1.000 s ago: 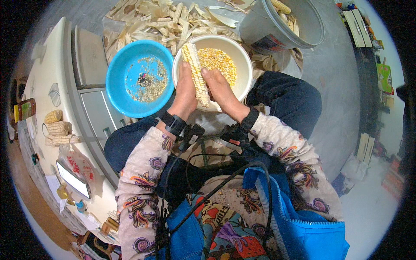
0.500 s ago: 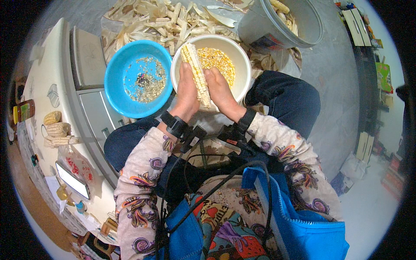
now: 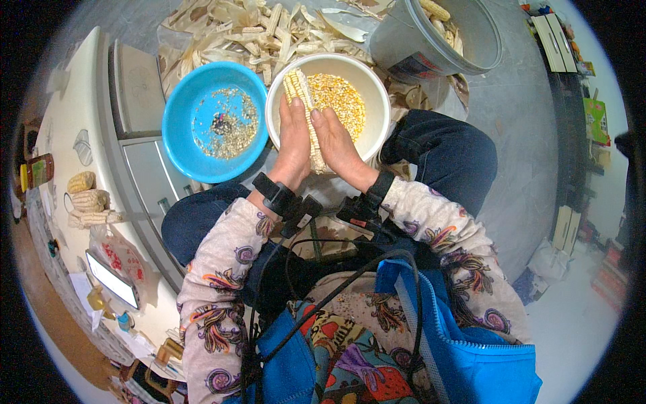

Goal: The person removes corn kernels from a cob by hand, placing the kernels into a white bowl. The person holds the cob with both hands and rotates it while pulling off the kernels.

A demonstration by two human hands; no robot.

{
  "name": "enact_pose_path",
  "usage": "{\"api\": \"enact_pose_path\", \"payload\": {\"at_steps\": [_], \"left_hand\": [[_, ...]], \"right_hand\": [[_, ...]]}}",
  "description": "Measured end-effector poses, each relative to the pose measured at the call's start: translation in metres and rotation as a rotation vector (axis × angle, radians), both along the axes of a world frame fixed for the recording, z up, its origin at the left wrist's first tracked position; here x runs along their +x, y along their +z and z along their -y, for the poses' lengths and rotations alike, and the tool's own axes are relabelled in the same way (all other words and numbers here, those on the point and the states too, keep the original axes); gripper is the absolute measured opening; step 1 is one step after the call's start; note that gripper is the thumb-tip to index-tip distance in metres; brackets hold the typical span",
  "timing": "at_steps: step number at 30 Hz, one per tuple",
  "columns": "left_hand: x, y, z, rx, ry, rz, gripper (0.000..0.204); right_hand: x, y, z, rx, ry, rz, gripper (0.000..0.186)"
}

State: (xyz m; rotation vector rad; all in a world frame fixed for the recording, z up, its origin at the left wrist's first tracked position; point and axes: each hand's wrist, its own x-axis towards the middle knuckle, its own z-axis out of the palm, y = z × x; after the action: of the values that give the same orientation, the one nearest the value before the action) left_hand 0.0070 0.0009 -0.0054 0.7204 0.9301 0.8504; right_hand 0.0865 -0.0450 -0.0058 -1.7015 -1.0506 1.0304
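Observation:
A pale yellow and white corn cob [image 3: 298, 84] stands at a slant between my hands, over the near left part of a white bowl [image 3: 375, 118] holding loose yellow kernels [image 3: 340, 97]. My left hand [image 3: 293, 145] is closed on the cob's left side, fingers pointing away from me. Against its right side, my right hand [image 3: 336, 145] grips it with thumb and fingers pressed close. Beside the white bowl, at left, sits a blue basin [image 3: 185, 135] with scattered small pale bits and a dark clump inside.
Husks and bare cobs [image 3: 262, 34] lie beyond the bowls on a cloth. A grey bucket [image 3: 417, 50] of corn stands back right. At left, a white cabinet [image 3: 87, 101] bears several cobs [image 3: 91, 198] and a phone [image 3: 111, 279]. My bent knees flank the bowls.
Over the last second both hands have shifted slightly along the cob, my left fingers now covering more of it; the cob's lower end sits a little lower.

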Motion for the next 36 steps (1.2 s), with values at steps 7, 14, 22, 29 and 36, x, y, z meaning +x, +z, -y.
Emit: {"api": "enact_pose_path", "payload": {"at_steps": [7,14,22,29,36], "left_hand": [[-0.001,-0.001,0.004,0.059,-0.004,-0.115,0.054],[-0.001,-0.005,0.004,0.071,-0.017,-0.114,0.054],[0.000,-0.001,-0.001,0.056,-0.070,-0.120,0.050],[0.005,0.004,0.003,0.114,-0.057,-0.228,0.053],[0.005,0.006,0.002,0.092,-0.055,-0.136,0.050]], "right_hand": [[-0.002,0.000,0.006,-0.007,0.013,0.077,0.031],[-0.001,0.001,0.007,-0.011,0.018,0.100,0.031],[0.006,-0.006,0.005,-0.104,0.057,0.088,0.039],[0.011,-0.005,-0.006,0.003,0.045,-0.084,0.051],[0.015,-0.002,-0.007,-0.131,0.065,-0.016,0.042]]}}
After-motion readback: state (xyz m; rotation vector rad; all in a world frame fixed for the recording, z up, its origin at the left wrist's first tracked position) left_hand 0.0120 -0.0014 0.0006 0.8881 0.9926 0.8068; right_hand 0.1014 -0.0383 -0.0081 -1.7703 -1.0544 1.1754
